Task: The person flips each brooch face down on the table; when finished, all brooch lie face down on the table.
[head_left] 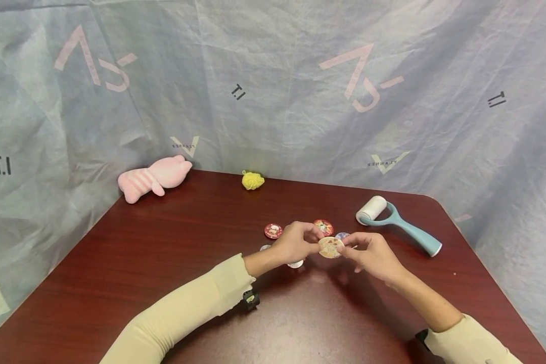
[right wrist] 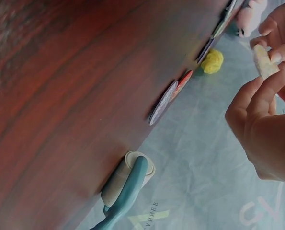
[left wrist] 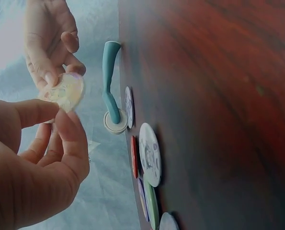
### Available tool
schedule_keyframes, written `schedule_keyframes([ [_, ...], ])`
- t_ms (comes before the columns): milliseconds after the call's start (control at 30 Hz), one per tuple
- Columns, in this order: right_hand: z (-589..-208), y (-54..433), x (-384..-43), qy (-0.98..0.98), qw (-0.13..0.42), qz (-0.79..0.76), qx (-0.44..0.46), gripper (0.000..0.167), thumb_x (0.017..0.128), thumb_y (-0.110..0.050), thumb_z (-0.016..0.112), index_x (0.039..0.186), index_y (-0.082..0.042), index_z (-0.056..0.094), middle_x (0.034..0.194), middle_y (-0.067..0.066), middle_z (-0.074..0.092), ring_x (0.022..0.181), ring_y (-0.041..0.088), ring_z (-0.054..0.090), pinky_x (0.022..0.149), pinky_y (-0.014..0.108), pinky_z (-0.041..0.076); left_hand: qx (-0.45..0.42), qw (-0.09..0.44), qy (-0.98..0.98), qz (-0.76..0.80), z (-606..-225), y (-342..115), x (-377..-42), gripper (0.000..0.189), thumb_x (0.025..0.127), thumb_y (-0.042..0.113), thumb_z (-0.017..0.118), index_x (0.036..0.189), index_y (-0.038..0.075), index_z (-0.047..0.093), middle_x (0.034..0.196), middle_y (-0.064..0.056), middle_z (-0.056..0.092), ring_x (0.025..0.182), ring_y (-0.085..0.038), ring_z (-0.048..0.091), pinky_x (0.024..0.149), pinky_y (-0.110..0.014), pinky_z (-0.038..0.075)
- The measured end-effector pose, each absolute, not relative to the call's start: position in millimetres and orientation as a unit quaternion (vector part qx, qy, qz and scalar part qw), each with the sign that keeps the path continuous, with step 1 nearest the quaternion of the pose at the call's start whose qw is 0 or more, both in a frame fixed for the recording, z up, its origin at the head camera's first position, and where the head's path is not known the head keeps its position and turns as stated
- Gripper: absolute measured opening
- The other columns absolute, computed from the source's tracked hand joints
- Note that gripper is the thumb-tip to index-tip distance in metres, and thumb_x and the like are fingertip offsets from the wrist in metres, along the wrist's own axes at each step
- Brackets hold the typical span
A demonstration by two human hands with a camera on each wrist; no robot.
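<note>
A round badge [head_left: 331, 247] with a cream and yellow printed face is held up between both hands over the table. My left hand [head_left: 296, 242] pinches its left edge between thumb and fingers. At the opposite edge, the right hand [head_left: 374, 255] grips it with thumb and fingertips. In the left wrist view the badge [left wrist: 68, 93] shows its pale face, while the right wrist view catches the badge [right wrist: 266, 63] nearly edge-on. Below the hands lie several more badges: a red one [head_left: 273, 231], a red-orange one [head_left: 323, 226] and a white one [head_left: 296, 264], some partly hidden by the hands.
A lint roller [head_left: 407, 225] with a blue handle lies right of the hands on the dark red table [head_left: 200, 217]. At the back are a yellow ball-like thing [head_left: 253, 180] and a pink plush toy [head_left: 154, 178]. A grey printed cloth [head_left: 273, 101] hangs behind.
</note>
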State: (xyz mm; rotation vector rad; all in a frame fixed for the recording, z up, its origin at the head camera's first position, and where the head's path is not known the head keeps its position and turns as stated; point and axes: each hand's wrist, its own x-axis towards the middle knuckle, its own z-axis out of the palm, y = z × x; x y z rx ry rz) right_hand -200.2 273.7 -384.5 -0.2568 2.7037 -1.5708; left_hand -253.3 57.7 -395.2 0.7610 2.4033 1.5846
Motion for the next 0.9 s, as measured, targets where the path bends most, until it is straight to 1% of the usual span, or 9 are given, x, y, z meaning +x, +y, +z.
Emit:
schedule_keyframes([
  [67, -384.4, 273.9, -200.3, 0.866, 0.004, -0.495, -0.078, 0.022, 0.087, -0.015, 0.077, 0.099, 0.002, 0.071, 0.084, 0.011, 0.067, 0.066, 0.023, 0.061, 0.045, 0.035, 0.051, 0.257, 0.077, 0.808, 0.524, -395.0, 57.1, -253.5, 0.010, 0.081, 0.003, 0.076, 0.089, 0.008, 0.072, 0.083, 0.000, 0.071, 0.071, -0.003, 0.058, 0.062, -0.018, 0.047],
  [167, -384.0, 274.1, -200.7, 0.866, 0.018, -0.496, -0.069, 0.022, 0.088, -0.017, 0.076, 0.100, 0.000, 0.069, 0.073, 0.008, 0.062, 0.058, 0.018, 0.054, 0.040, 0.030, 0.044, 0.257, 0.075, 0.808, 0.525, -395.9, 56.3, -254.4, 0.008, 0.082, 0.003, 0.076, 0.088, 0.008, 0.072, 0.084, 0.000, 0.071, 0.070, -0.007, 0.058, 0.064, -0.019, 0.047],
  [267, -383.3, 274.0, -201.0, 0.862, 0.033, -0.502, -0.067, 0.023, 0.089, -0.017, 0.074, 0.102, 0.001, 0.067, 0.067, 0.010, 0.060, 0.054, 0.015, 0.053, 0.037, 0.026, 0.038, 0.256, 0.089, 0.794, 0.545, -396.6, 55.5, -254.7, 0.007, 0.083, 0.002, 0.074, 0.089, 0.005, 0.072, 0.086, -0.001, 0.070, 0.068, -0.022, 0.065, 0.061, -0.026, 0.054],
  [400, -381.6, 272.9, -200.8, 0.860, 0.045, -0.505, -0.067, 0.025, 0.091, -0.018, 0.073, 0.105, 0.001, 0.065, 0.075, 0.016, 0.068, 0.056, 0.016, 0.060, 0.038, 0.026, 0.039, 0.249, 0.113, 0.770, 0.576, -397.2, 54.8, -254.2, 0.007, 0.085, -0.001, 0.072, 0.092, 0.002, 0.070, 0.086, -0.004, 0.069, 0.070, -0.042, 0.068, 0.058, -0.041, 0.058],
  [500, -380.5, 272.5, -200.6, 0.861, 0.048, -0.501, -0.068, 0.025, 0.092, -0.018, 0.071, 0.107, 0.000, 0.065, 0.084, 0.018, 0.073, 0.061, 0.018, 0.065, 0.040, 0.028, 0.043, 0.248, 0.112, 0.772, 0.574, -397.7, 54.3, -254.0, 0.006, 0.087, 0.001, 0.072, 0.093, 0.003, 0.071, 0.083, -0.002, 0.070, 0.065, -0.036, 0.069, 0.061, -0.043, 0.058],
  [600, -380.3, 273.0, -200.2, 0.860, 0.050, -0.503, -0.071, 0.025, 0.093, -0.017, 0.071, 0.109, 0.001, 0.064, 0.090, 0.019, 0.073, 0.064, 0.020, 0.067, 0.042, 0.030, 0.046, 0.257, 0.101, 0.780, 0.562, -398.1, 53.4, -253.7, 0.006, 0.087, 0.004, 0.074, 0.092, 0.006, 0.073, 0.078, -0.001, 0.070, 0.059, -0.020, 0.066, 0.058, -0.032, 0.057],
  [700, -380.6, 273.8, -200.0, 0.856, 0.053, -0.510, -0.071, 0.025, 0.093, -0.016, 0.070, 0.110, 0.001, 0.064, 0.095, 0.021, 0.073, 0.067, 0.019, 0.067, 0.044, 0.031, 0.047, 0.267, 0.087, 0.786, 0.550, -398.3, 52.3, -252.8, 0.005, 0.086, 0.006, 0.075, 0.091, 0.008, 0.074, 0.072, -0.005, 0.069, 0.056, -0.009, 0.060, 0.055, -0.021, 0.049],
  [800, -381.4, 274.4, -199.9, 0.853, 0.055, -0.515, -0.072, 0.025, 0.093, -0.016, 0.070, 0.111, 0.001, 0.063, 0.099, 0.021, 0.072, 0.068, 0.018, 0.066, 0.045, 0.031, 0.047, 0.275, 0.074, 0.788, 0.545, -398.8, 51.7, -252.6, 0.005, 0.085, 0.007, 0.075, 0.090, 0.009, 0.074, 0.068, -0.006, 0.067, 0.055, -0.006, 0.057, 0.057, -0.019, 0.045],
  [900, -382.1, 274.2, -199.3, 0.849, 0.054, -0.520, -0.075, 0.025, 0.093, -0.015, 0.069, 0.112, 0.001, 0.063, 0.101, 0.022, 0.072, 0.069, 0.019, 0.067, 0.045, 0.031, 0.047, 0.280, 0.059, 0.793, 0.537, -399.4, 51.1, -252.9, 0.006, 0.085, 0.009, 0.076, 0.090, 0.010, 0.075, 0.074, 0.001, 0.069, 0.067, -0.008, 0.059, 0.066, -0.020, 0.045],
])
